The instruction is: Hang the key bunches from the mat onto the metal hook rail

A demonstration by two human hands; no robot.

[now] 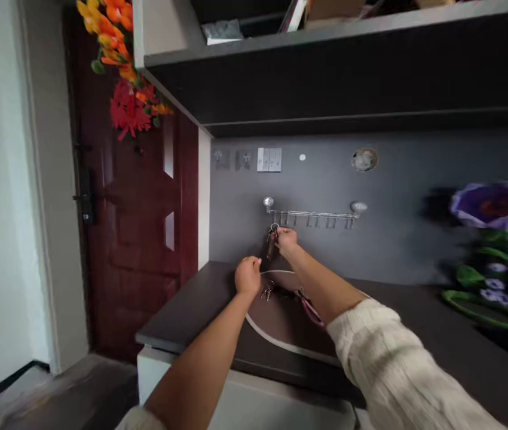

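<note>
While right hand (286, 240) is pinching keys (272, 240) at hook rail (311, 214), left hand (247, 275) is hovering closed over tray (281, 325), steadying.

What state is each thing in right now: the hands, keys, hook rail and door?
Right hand: raised, pinching a key bunch at the hook rail.
Hook rail: wall-mounted, other hooks bare.
Left hand: closed, over the tray.
Keys in tray: lying loose.
Door: shut.

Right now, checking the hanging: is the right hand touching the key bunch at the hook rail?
Touching. The head view shows the right hand gripping the key bunch beneath the hook rail.
</note>
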